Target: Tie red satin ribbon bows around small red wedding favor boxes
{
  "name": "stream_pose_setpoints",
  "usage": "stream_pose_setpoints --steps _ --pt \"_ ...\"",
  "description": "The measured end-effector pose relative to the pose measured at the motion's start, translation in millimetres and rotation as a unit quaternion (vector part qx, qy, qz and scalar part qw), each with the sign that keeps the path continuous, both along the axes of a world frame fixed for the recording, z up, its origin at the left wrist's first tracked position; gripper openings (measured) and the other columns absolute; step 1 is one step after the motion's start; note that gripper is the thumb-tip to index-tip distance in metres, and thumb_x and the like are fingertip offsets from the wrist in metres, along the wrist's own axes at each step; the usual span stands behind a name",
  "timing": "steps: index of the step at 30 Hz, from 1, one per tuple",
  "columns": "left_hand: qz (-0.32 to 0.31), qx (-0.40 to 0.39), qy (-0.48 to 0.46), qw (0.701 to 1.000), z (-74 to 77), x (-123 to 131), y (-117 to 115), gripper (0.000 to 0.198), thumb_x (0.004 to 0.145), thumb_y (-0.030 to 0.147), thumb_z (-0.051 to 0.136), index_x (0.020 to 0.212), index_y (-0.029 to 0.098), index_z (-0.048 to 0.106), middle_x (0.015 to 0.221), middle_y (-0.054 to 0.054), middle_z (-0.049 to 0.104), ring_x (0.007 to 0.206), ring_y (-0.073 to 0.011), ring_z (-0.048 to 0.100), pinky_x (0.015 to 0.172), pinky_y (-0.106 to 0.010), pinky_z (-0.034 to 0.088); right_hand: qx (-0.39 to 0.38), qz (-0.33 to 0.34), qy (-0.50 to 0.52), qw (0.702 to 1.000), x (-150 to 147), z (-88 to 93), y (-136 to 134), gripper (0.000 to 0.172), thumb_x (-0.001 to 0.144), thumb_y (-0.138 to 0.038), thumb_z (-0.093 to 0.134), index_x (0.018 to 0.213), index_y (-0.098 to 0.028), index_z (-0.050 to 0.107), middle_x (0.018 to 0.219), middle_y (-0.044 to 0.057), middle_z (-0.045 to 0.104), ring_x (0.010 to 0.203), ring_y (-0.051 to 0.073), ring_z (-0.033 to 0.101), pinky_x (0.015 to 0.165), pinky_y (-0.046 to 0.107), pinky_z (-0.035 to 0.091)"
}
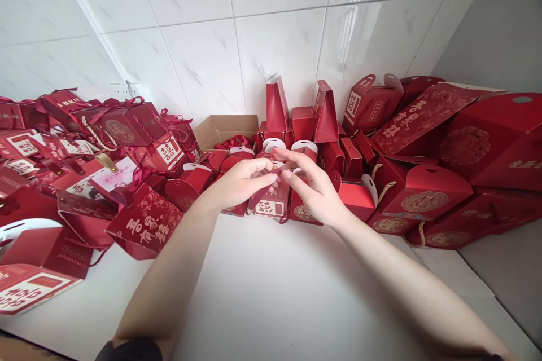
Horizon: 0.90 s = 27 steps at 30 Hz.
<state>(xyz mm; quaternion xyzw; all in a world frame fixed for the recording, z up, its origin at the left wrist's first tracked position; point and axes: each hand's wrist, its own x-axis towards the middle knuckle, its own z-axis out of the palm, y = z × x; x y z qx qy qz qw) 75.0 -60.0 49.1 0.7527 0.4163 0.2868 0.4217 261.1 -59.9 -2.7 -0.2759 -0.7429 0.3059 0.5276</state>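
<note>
Both hands meet at the top of a small red gift box (270, 206) with a white label panel and red cord. My left hand (249, 180) is closed, its fingers pinched at the box's top. Close beside it on the right, my right hand (311, 183) has its thumb and fingers curved apart near a small gold-coloured spot on the box top. What lies between the right fingertips is too small to make out. Other red boxes with white-lined rounded flaps stand just behind and beside this box.
Many red boxes with cords and ribbons (144, 223) crowd the left. Larger red boxes (427, 192) are stacked at the right. An open cardboard box (228, 123) holding red ribbon stands against the tiled wall (279, 39). The white table (271, 293) extends in front.
</note>
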Motion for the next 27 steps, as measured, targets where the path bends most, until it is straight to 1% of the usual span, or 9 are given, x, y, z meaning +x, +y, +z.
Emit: stream_pose_setpoints --steps 2,3,5,8,10,14,20,23,27 --pt "-0.016 -0.028 -0.004 0.999 -2.4 0.1 0.4 0.022 0.088 0.036 0.059 0.096 0.017 0.065 0.096 -0.005 0.067 0.095 -0.0206 0.064 0.086 -0.034 0.051 0.039 0.008 -0.024 0.999 1.7 0.7 0.6 0.031 0.096 -0.022 0.048 0.123 -0.026 0.063 0.129 0.003 0.061 0.119 0.019 0.055 0.104 0.037 0.044" --pt "-0.018 -0.035 -0.004 0.999 -3.7 0.1 1.0 0.023 0.087 0.036 0.060 0.099 0.017 0.065 0.097 -0.006 0.068 0.095 -0.0212 0.064 0.086 -0.035 0.052 0.050 0.004 -0.031 0.998 2.2 0.5 1.0 0.029 0.096 -0.021 0.048 0.117 -0.026 0.067 0.125 0.003 0.063 0.119 0.019 0.056 0.105 0.038 0.043" --pt "-0.010 -0.028 0.005 1.000 -5.7 -0.5 2.7 0.023 0.086 0.035 0.061 0.097 0.016 0.066 0.092 -0.006 0.068 0.091 -0.0207 0.065 0.083 -0.035 0.053 0.055 -0.014 -0.035 0.998 2.3 -0.6 2.1 0.027 0.095 -0.019 0.049 0.110 -0.024 0.070 0.117 0.004 0.067 0.113 0.019 0.060 0.101 0.037 0.047" --pt "0.022 0.008 0.030 0.999 -6.2 -2.3 4.9 0.022 0.085 0.036 0.062 0.088 0.016 0.067 0.085 -0.005 0.068 0.081 -0.0185 0.065 0.078 -0.033 0.053 0.041 -0.044 -0.039 0.997 1.3 -3.1 3.8 0.025 0.092 -0.018 0.053 0.108 -0.023 0.071 0.108 0.004 0.071 0.104 0.019 0.065 0.094 0.035 0.051" --pt "0.038 0.027 0.045 0.998 -5.4 -3.1 5.2 0.021 0.085 0.036 0.062 0.087 0.016 0.068 0.085 -0.005 0.069 0.078 -0.0178 0.066 0.075 -0.033 0.053 0.026 -0.051 -0.040 0.998 0.5 -4.7 4.6 0.024 0.091 -0.018 0.055 0.109 -0.022 0.071 0.108 0.004 0.072 0.102 0.019 0.066 0.094 0.035 0.052" --pt "0.051 0.056 0.065 0.995 -5.3 -3.0 4.6 0.019 0.084 0.035 0.061 0.086 0.017 0.069 0.087 -0.006 0.072 0.080 -0.0184 0.067 0.075 -0.032 0.054 -0.007 -0.040 -0.025 0.999 -0.9 -6.0 4.8 0.023 0.090 -0.019 0.056 0.109 -0.020 0.069 0.109 0.003 0.073 0.100 0.018 0.069 0.095 0.034 0.054" --pt "0.073 0.097 0.088 0.989 -7.8 -2.3 3.4 0.018 0.084 0.035 0.061 0.085 0.018 0.067 0.086 -0.005 0.072 0.080 -0.0187 0.067 0.071 -0.029 0.053 -0.019 -0.031 -0.033 0.999 -2.0 -6.4 4.8 0.022 0.090 -0.018 0.056 0.108 -0.020 0.069 0.107 0.003 0.074 0.100 0.018 0.070 0.095 0.034 0.055" --pt "0.088 0.134 0.107 0.981 -6.6 -1.0 0.5 0.015 0.084 0.032 0.059 0.084 0.019 0.065 0.085 -0.003 0.071 0.077 -0.0176 0.066 0.067 -0.028 0.051 -0.023 -0.026 -0.036 0.999 -2.1 -8.0 5.8 0.023 0.089 -0.016 0.057 0.108 -0.020 0.069 0.107 0.003 0.074 0.099 0.017 0.070 0.094 0.033 0.055" --pt "0.090 0.187 0.144 0.968 -4.1 1.3 -2.7 0.013 0.085 0.031 0.056 0.084 0.020 0.064 0.083 -0.001 0.070 0.075 -0.0169 0.065 0.068 -0.028 0.049 -0.043 -0.019 -0.039 0.998 -2.2 -8.8 6.7 0.024 0.088 -0.015 0.057 0.109 -0.020 0.067 0.106 0.004 0.074 0.100 0.017 0.070 0.093 0.034 0.056"
